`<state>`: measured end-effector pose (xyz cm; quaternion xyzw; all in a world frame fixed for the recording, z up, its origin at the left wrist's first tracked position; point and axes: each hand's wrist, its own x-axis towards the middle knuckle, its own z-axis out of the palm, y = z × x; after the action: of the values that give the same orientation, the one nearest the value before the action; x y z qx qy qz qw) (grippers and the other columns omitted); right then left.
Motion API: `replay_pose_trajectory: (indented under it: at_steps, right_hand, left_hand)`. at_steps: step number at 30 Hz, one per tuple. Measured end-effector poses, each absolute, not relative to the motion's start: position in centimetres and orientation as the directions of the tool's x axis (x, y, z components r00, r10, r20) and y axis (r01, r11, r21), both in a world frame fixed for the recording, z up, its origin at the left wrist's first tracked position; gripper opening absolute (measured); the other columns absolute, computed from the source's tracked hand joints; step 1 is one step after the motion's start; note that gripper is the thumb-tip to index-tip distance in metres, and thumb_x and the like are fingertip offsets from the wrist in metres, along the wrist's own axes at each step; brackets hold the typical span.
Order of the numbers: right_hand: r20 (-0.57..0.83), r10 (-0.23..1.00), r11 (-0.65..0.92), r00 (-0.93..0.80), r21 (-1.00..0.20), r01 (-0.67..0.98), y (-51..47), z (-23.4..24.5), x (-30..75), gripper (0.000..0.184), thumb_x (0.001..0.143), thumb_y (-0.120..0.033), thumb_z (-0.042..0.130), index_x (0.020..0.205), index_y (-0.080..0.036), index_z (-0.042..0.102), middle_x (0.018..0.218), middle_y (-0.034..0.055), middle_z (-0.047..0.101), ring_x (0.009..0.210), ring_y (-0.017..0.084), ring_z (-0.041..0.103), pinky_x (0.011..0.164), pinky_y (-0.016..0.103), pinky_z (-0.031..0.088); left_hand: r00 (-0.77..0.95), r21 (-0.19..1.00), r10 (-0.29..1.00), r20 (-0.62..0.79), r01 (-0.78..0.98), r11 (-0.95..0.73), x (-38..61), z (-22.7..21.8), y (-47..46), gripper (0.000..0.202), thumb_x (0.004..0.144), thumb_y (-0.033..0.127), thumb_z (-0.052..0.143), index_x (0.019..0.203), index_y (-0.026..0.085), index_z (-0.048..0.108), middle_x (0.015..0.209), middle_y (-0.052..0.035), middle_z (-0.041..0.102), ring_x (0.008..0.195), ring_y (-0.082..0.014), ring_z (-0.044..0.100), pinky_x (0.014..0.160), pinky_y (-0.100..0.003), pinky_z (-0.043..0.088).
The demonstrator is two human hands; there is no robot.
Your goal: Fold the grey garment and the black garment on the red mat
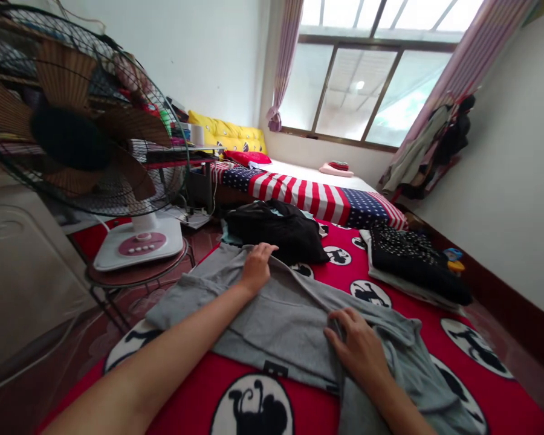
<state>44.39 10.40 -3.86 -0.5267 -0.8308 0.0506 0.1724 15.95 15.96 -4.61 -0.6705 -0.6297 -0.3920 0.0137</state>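
A grey garment point(276, 320) lies spread across the red bedcover point(381, 278) with black-and-white round prints. My left hand point(256, 267) rests at the garment's far edge, fingers curled over the cloth and gripping it. My right hand point(360, 347) is lower right, its fingers closed on a fold of the same grey cloth. A crumpled black garment point(276, 232) lies just beyond my left hand.
A folded black dotted garment point(412, 260) on white cloth sits at the right. A standing fan point(81, 121) on a round stool is at the left. A stars-and-stripes cover point(312, 196) lies beyond, under the window. Clothes point(435, 151) hang on the right wall.
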Motion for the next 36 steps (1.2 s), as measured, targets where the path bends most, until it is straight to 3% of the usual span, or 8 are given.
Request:
replay_pose_trajectory:
  at_steps: [4,11,15,22,26,31,34,36]
  right_hand:
    - [0.198,0.901,0.426,-0.386,-0.238,0.873,11.0,-4.4,43.8,0.015,0.085,-0.026,0.049,0.094,-0.021,0.061,0.100,0.0059,0.060,0.096,0.023,0.058,0.082,0.033,0.041]
    - [0.083,0.935,0.355,-0.345,-0.192,0.915,12.4,-3.2,43.0,0.025,0.073,-0.008,0.045,0.094,-0.017,0.054,0.092,0.0061,0.062,0.090,0.021,0.060,0.075,0.029,0.037]
    - [0.078,0.931,0.364,-0.355,-0.211,0.907,12.5,-3.4,43.3,0.029,0.070,-0.006,0.045,0.096,-0.018,0.053,0.092,0.0060,0.063,0.090,0.020,0.061,0.075,0.027,0.038]
    - [0.126,0.930,0.369,-0.347,-0.303,0.879,12.3,-4.2,43.9,0.031,0.068,-0.006,0.043,0.094,-0.018,0.055,0.093,0.0055,0.062,0.090,0.020,0.060,0.078,0.029,0.041]
    - [0.184,0.942,0.331,-0.280,-0.378,0.865,12.3,-3.8,44.4,0.029,0.067,-0.011,0.045,0.092,-0.019,0.058,0.087,0.0043,0.063,0.083,0.019,0.060,0.075,0.028,0.042]
    - [0.244,0.955,0.269,-0.170,-0.461,0.846,11.9,-2.9,46.0,0.029,0.067,-0.019,0.046,0.091,-0.019,0.062,0.082,0.0035,0.065,0.075,0.019,0.061,0.071,0.029,0.043]
    - [0.198,0.955,0.286,-0.221,-0.418,0.862,11.4,-2.8,46.8,0.027,0.066,-0.018,0.046,0.086,-0.021,0.064,0.079,0.0025,0.066,0.074,0.019,0.061,0.069,0.028,0.042]
    - [0.122,0.954,0.299,-0.274,-0.359,0.884,11.1,-2.8,47.0,0.027,0.066,-0.016,0.046,0.083,-0.022,0.065,0.077,0.0016,0.067,0.074,0.019,0.062,0.066,0.028,0.040]
  left_hand:
    - [-0.153,0.347,0.906,0.395,0.938,0.007,8.4,-2.8,17.5,0.052,0.074,-0.002,0.046,0.118,0.020,0.062,0.115,-0.0112,0.062,0.115,-0.0277,0.052,0.098,-0.041,0.042]
    - [-0.146,0.271,0.968,0.205,0.959,0.087,3.0,-2.7,18.3,0.035,0.070,0.016,0.066,0.104,0.024,0.068,0.106,-0.0062,0.069,0.099,-0.0224,0.064,0.082,-0.028,0.046]
    - [-0.093,0.243,0.967,0.236,0.969,0.034,2.2,-2.0,17.9,0.021,0.067,0.017,0.069,0.086,0.024,0.071,0.090,-0.0032,0.070,0.093,-0.0225,0.064,0.084,-0.030,0.045]
    - [-0.008,0.243,0.906,0.423,0.964,-0.105,-0.3,0.3,14.2,0.018,0.081,0.019,0.052,0.090,0.020,0.067,0.099,-0.0052,0.059,0.093,-0.0191,0.058,0.087,-0.029,0.044]
    - [0.059,0.265,0.867,0.494,0.940,-0.215,-1.5,0.1,11.5,0.020,0.078,0.012,0.046,0.086,0.018,0.064,0.098,-0.0045,0.057,0.095,-0.0176,0.055,0.088,-0.028,0.044]
    - [0.122,0.233,0.867,0.483,0.937,-0.261,-1.8,-0.8,9.1,0.023,0.075,0.008,0.044,0.084,0.021,0.060,0.095,-0.0040,0.058,0.096,-0.0190,0.055,0.089,-0.030,0.044]
    - [0.185,0.169,0.878,0.441,0.944,-0.284,-1.7,-1.5,7.9,0.026,0.073,0.006,0.044,0.083,0.022,0.063,0.093,-0.0040,0.060,0.094,-0.0194,0.056,0.087,-0.030,0.044]
    - [0.254,0.156,0.906,0.340,0.934,-0.320,-1.6,-1.8,7.3,0.030,0.069,0.004,0.046,0.081,0.023,0.065,0.091,-0.0030,0.062,0.091,-0.0189,0.058,0.084,-0.028,0.044]
